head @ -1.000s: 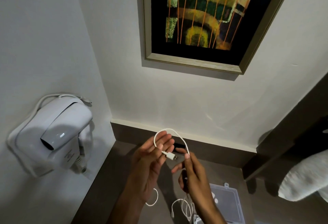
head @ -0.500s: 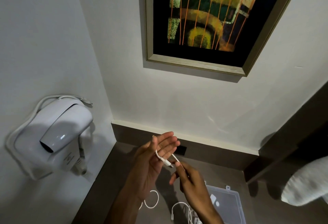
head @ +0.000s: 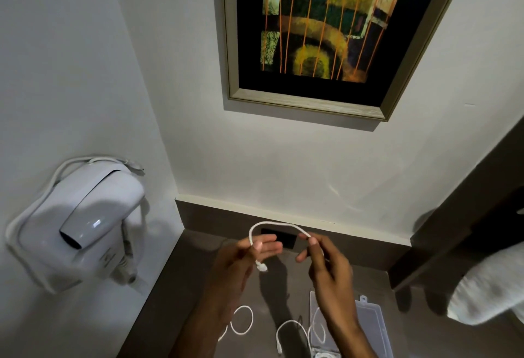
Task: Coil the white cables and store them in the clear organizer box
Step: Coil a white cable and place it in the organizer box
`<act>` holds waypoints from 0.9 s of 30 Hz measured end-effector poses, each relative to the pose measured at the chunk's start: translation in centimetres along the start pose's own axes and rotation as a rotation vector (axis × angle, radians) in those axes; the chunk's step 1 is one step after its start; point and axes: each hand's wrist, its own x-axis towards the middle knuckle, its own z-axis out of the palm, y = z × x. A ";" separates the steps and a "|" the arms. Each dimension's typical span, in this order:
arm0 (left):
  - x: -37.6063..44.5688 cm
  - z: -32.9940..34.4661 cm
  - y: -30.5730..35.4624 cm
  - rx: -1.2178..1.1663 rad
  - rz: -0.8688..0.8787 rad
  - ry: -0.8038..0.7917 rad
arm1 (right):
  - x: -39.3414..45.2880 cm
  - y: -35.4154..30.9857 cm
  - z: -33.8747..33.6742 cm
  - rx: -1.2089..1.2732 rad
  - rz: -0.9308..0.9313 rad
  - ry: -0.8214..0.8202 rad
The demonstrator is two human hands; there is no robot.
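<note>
A short white cable (head: pixel 272 225) arches between my two hands above the dark counter. My left hand (head: pixel 238 264) pinches it near one end, and the plug (head: pixel 261 267) dangles just below the thumb. My right hand (head: pixel 326 269) pinches the other side of the arch. On the counter below lie two more white cables: one looped (head: pixel 242 320) under my left wrist, one (head: pixel 292 329) curving toward the clear organizer box (head: pixel 371 320). The box sits open at the lower right, partly hidden by my right forearm.
A white wall-mounted hair dryer (head: pixel 82 224) juts out on the left wall. A framed painting (head: pixel 326 34) hangs above. A black socket plate (head: pixel 279 238) sits in the counter's back strip. A white towel (head: pixel 487 289) hangs at the right beside dark wood.
My hands have moved apart, drawing the cable out from a small tight bend into a wide arch between them. The view has shifted slightly.
</note>
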 end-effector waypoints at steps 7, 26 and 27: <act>-0.8 -0.1 -0.3 -0.300 0.007 0.072 | 3.0 0.0 -0.8 -0.053 -0.040 0.011; 0.6 2.0 1.6 0.513 0.593 0.356 | -4.6 -6.0 -1.6 -0.577 -0.278 -0.187; 0.6 2.0 1.2 0.576 0.616 0.326 | -4.0 -6.9 -2.2 -0.580 -0.333 -0.150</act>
